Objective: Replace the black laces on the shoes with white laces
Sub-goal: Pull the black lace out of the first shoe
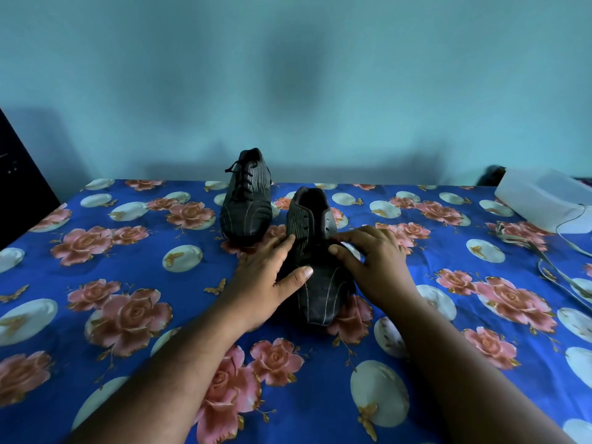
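Two black striped shoes stand on the blue floral cloth. The far shoe (246, 200) is laced with a black lace. On the near shoe (315, 283) the upper eyelets are bare. My left hand (266, 277) lies with straight fingers against the near shoe's left side, its thumb on the toe. My right hand (373, 264) curls over the right side of the near shoe. Its thumb and fingertips pinch a dark strand of black lace (336, 242) at the lower eyelets. White laces (544, 264) lie loose on the cloth at the right.
A white box (541, 200) with a white cord sits at the back right. A dark object (19, 187) stands at the left edge. A blue wall rises just behind the cloth-covered surface (128, 315).
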Demonstrator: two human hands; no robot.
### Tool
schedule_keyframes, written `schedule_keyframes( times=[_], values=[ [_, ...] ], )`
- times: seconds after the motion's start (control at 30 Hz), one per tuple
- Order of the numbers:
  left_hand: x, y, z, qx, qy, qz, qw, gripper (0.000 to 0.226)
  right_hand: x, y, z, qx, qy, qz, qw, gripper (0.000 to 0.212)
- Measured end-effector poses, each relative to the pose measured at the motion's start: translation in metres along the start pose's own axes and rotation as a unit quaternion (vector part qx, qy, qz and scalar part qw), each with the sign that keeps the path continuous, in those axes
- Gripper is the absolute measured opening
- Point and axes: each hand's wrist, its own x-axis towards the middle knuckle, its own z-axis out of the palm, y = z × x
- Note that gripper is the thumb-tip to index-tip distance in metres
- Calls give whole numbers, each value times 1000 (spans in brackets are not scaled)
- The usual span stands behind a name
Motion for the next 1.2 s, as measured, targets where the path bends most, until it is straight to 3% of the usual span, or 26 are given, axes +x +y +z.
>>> schedule_keyframes(
  times=[0.17, 0.3, 0.4, 0.47, 0.53, 0.6, 0.7, 0.83, 0.9, 1.07, 1.2],
  values=[
    [1, -1, 1, 10, 6, 11, 1000, 103, 0, -6, -5, 78, 39, -14, 996, 9],
    [1, -3, 2, -2, -2, 3, 1000, 101, 6, -2, -19, 232, 110, 137, 957, 13],
    [0, -2, 2, -26, -7, -3, 1000, 98, 9, 10, -27, 197, 168, 219, 941, 14],
    [-2, 1, 1, -15, -12, -11, 1000, 90, 8, 17, -25, 59, 126, 219, 966, 9],
    [-3, 6, -1, -1, -15, -17, 1000, 87, 5, 17, -19, -38, 62, 186, 980, 22],
    [-4, 6, -2, -1, -13, -17, 1000, 87, 3, 11, -14, -30, 36, 101, 994, 41],
    [-3, 3, 0, -2, -5, -7, 1000, 86, 0, 2, -4, -26, 0, -23, 999, 49],
    [-2, -1, 1, -4, 5, 6, 1000, 93, 1, -1, -1, -19, 37, -93, 995, 23],
    [0, -4, 3, 5, 17, 15, 1000, 93, 1, -1, -4, 19, 19, -124, 992, 17],
    [1, -3, 5, 56, 27, 7, 998, 101, -1, -5, -21, 243, -97, -16, 965, 23],
    [-1, 3, 4, 82, 29, -2, 996, 101, -3, -2, -43, 322, -115, 54, 938, 23]
  ],
)
